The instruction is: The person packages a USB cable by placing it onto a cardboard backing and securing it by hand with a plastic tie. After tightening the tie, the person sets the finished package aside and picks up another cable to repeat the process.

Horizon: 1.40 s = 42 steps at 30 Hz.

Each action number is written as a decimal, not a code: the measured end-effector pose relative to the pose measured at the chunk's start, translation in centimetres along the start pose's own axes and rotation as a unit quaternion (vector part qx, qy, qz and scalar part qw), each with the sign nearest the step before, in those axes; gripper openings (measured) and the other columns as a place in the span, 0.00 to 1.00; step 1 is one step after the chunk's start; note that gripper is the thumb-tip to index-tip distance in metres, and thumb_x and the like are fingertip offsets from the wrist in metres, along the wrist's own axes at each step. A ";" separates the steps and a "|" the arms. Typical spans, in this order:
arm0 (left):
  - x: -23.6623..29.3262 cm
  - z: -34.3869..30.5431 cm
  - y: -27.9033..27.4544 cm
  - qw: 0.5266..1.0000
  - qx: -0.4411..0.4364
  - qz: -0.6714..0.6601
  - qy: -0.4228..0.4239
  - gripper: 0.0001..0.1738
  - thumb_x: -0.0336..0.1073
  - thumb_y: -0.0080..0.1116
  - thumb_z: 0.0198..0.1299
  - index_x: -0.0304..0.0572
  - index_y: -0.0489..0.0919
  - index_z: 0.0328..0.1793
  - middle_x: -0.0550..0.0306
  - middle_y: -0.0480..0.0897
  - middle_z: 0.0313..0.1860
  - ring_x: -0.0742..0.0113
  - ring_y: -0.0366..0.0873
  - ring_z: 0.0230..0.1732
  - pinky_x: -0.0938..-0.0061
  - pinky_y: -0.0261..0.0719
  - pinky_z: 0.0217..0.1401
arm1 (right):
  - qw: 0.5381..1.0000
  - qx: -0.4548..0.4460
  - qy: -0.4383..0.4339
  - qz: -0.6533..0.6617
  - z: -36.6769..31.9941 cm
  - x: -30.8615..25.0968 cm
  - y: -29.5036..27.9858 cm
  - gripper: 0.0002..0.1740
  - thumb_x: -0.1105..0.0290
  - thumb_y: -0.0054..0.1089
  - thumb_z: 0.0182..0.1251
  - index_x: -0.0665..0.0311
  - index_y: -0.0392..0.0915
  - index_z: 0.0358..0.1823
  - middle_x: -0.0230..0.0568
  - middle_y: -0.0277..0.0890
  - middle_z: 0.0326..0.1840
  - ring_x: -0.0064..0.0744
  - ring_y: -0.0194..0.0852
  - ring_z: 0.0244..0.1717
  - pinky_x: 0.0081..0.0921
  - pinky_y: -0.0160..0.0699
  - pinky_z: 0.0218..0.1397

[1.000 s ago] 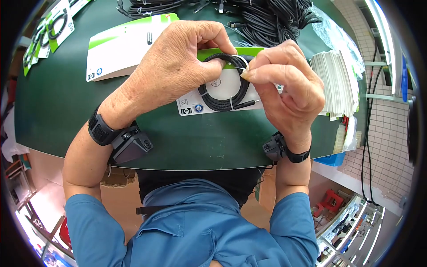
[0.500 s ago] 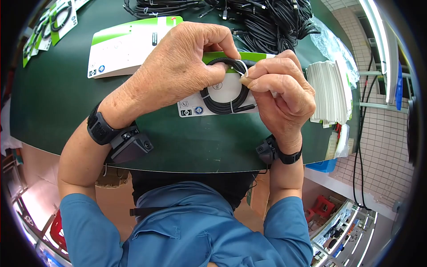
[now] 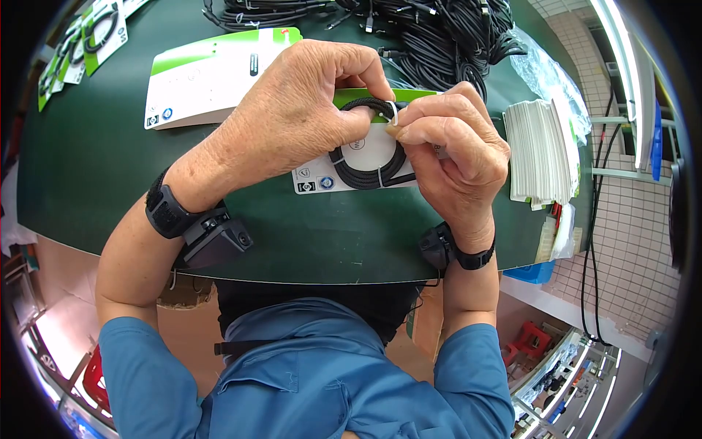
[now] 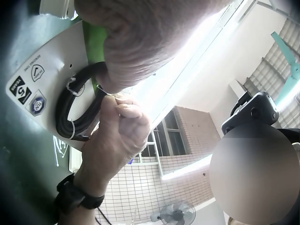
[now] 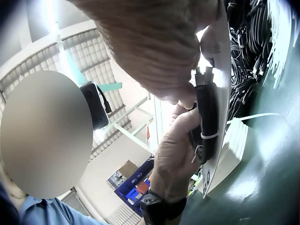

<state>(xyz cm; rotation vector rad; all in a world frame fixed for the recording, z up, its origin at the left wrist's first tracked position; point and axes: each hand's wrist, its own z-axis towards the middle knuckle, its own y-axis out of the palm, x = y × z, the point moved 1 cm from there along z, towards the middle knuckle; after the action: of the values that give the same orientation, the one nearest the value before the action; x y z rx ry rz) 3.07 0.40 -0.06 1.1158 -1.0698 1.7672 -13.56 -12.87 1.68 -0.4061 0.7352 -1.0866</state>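
A coiled black cable (image 3: 356, 178) lies against a white and green card (image 3: 316, 181), bound by thin white ties. The left hand (image 3: 292, 110) grips the coil and the card's upper part, its thumb inside the ring. At the top of the coil, the right hand (image 3: 457, 150) pinches a white tie (image 3: 393, 113) between thumb and forefinger. The left wrist view shows the coil (image 4: 63, 105) on the card face, both hands meeting at its edge. In the right wrist view the card (image 5: 220, 93) is edge-on, with a cable connector (image 5: 204, 77) beside the fingers.
Left of the hands lies a stack of cards (image 3: 197, 80); another stack (image 3: 541, 154) stands at the right. Bundles of black cables (image 3: 446, 44) cover the table's back. Carded cables (image 3: 101, 33) lie at the far left, and clear plastic (image 3: 545, 73) at the back right.
The right hand has moved slightly left toward the left hand, and the white tie's loop looks smaller. The left hand keeps its grip. The whole head view has shifted a little.
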 end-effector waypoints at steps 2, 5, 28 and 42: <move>-0.1 0.0 0.1 1.000 -0.001 0.002 -0.001 0.12 0.20 0.61 0.59 0.31 0.86 0.48 0.60 0.88 0.41 0.77 0.86 0.47 0.80 0.86 0.55 | 1.000 -0.005 -0.001 -0.008 0.1 -0.2 0.0 0.14 0.84 0.76 0.46 0.58 0.85 0.32 0.30 0.87 0.38 0.33 0.76 0.34 0.27 0.76 0.33; -0.4 -0.1 0.4 1.000 0.002 -0.011 0.013 0.11 0.21 0.62 0.58 0.31 0.87 0.47 0.61 0.88 0.39 0.78 0.85 0.44 0.79 0.85 0.52 | 0.998 -0.057 0.002 -0.031 0.3 -0.6 -0.1 0.15 0.85 0.78 0.45 0.62 0.82 0.31 0.35 0.86 0.36 0.33 0.82 0.34 0.26 0.79 0.35; 0.5 -0.2 0.6 0.999 -0.027 -0.026 -0.010 0.12 0.16 0.61 0.57 0.32 0.87 0.46 0.57 0.91 0.46 0.72 0.89 0.52 0.77 0.87 0.62 | 0.906 0.049 0.389 0.159 -1.2 4.7 -4.3 0.06 0.75 0.67 0.77 0.68 0.87 0.49 0.33 0.87 0.44 0.17 0.82 0.38 0.14 0.81 0.41; 0.2 0.1 0.2 0.999 0.010 -0.042 0.015 0.13 0.14 0.61 0.58 0.34 0.85 0.47 0.56 0.90 0.50 0.72 0.88 0.54 0.76 0.87 0.64 | 0.660 -0.098 0.322 0.671 -9.0 7.4 -0.6 0.46 0.38 0.51 0.82 0.66 0.59 0.86 0.53 0.74 0.78 0.40 0.80 0.72 0.36 0.83 0.73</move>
<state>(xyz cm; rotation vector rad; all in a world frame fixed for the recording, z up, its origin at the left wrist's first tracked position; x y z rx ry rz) 2.88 0.30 0.07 1.1271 -0.9768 1.7269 -18.40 -19.38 -6.78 0.4193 1.4336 0.3555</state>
